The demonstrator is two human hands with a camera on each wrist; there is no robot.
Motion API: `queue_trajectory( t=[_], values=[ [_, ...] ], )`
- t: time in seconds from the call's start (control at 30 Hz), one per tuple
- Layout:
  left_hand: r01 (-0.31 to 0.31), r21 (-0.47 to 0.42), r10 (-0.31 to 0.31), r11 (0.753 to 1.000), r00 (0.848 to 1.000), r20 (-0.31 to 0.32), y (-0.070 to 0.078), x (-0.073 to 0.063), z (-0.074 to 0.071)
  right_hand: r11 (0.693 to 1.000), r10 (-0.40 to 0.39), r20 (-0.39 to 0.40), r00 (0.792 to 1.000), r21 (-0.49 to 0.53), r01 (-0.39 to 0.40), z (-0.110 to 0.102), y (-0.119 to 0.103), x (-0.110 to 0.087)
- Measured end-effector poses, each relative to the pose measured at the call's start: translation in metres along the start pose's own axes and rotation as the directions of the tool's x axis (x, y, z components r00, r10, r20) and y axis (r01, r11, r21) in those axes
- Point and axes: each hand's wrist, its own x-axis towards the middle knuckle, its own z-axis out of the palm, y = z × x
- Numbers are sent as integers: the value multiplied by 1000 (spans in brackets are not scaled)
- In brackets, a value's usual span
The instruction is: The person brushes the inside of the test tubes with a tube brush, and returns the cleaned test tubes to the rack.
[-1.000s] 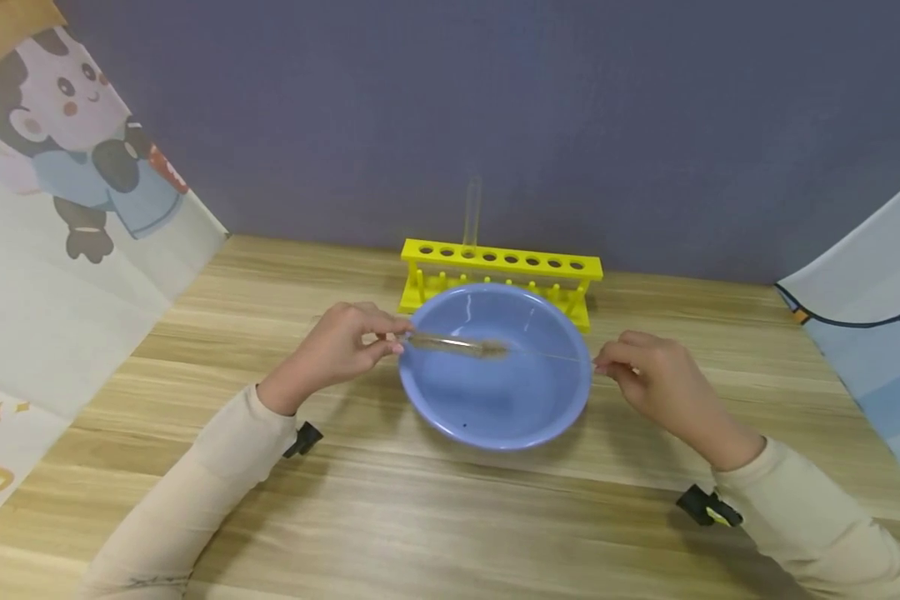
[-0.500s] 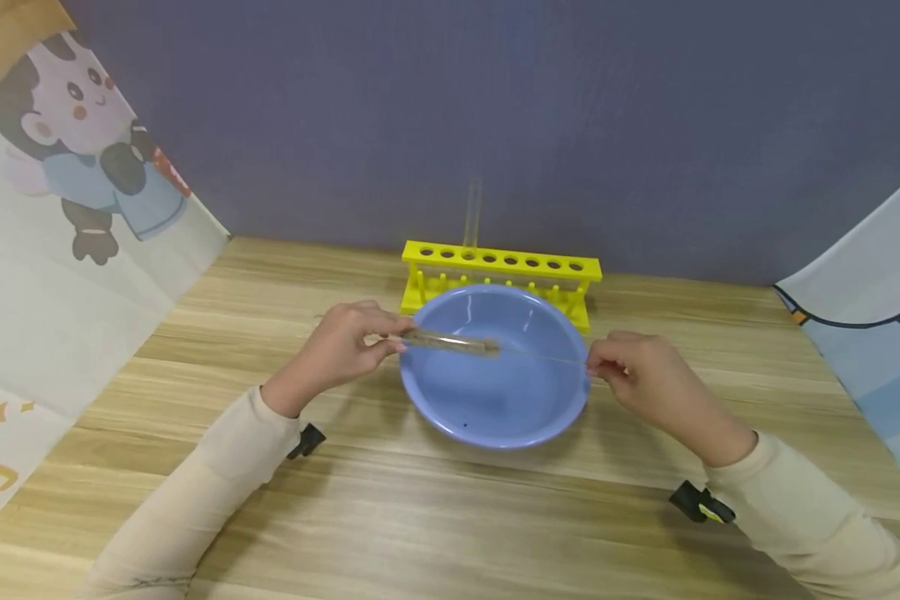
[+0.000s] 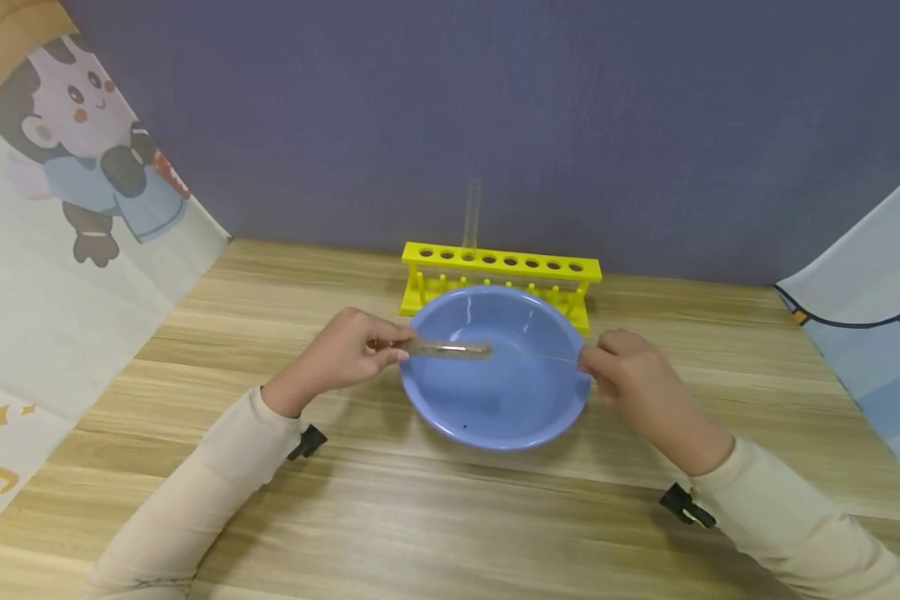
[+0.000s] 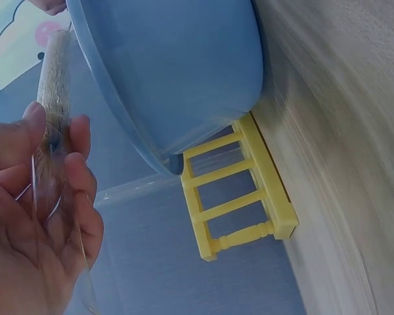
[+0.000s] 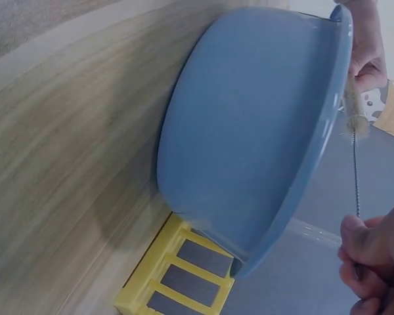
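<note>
Above the blue basin [image 3: 487, 408], my left hand [image 3: 337, 354] grips a clear glass test tube [image 3: 450, 350] lying nearly level, its mouth toward the right. Tan bristles of a test tube brush [image 4: 50, 161] fill the inside of the tube, and a few show at the mouth in the right wrist view. From there the brush's thin twisted wire handle [image 5: 356, 174] runs straight to my right hand [image 3: 641, 387], which pinches it between thumb and fingers over the basin's right rim. Part of the tube is hidden within the left hand.
A yellow test tube rack [image 3: 521, 262] stands behind the basin, partly covered by it. One clear test tube [image 3: 472, 212] stands upright in it. The wooden table [image 3: 450, 525] meets a dark blue panel [image 3: 645, 125] at the back.
The right hand has moved left toward the tube, pushing the brush deeper; its bristles stuck out of the mouth earlier and now lie mostly inside. The left hand has stayed nearly in place.
</note>
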Motion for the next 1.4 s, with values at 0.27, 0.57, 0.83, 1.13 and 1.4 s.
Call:
queue_trajectory(
  t=[0.27, 0.57, 0.83, 1.13, 1.4],
  values=[
    [15, -74, -9, 997, 997, 73, 1, 3, 2, 998, -54, -20, 998, -36, 53, 3, -3, 2],
    [12, -112, 3, 994, 992, 128, 0, 7, 6, 995, -69, -26, 997, -76, 67, 4, -9, 2],
    [11, -143, 17, 990, 981, 194, 3, 10, 8, 993, -88, -71, 994, -90, 82, 6, -11, 3],
    [-18, -96, 36, 995, 982, 185, 6, 14, 12, 993, -93, -111, 990, -82, 84, 9, -15, 6],
    [-58, 70, 53, 996, 995, 80, 14, 15, 19, 997, -50, -59, 997, -59, 47, 10, -18, 5]
  ],
)
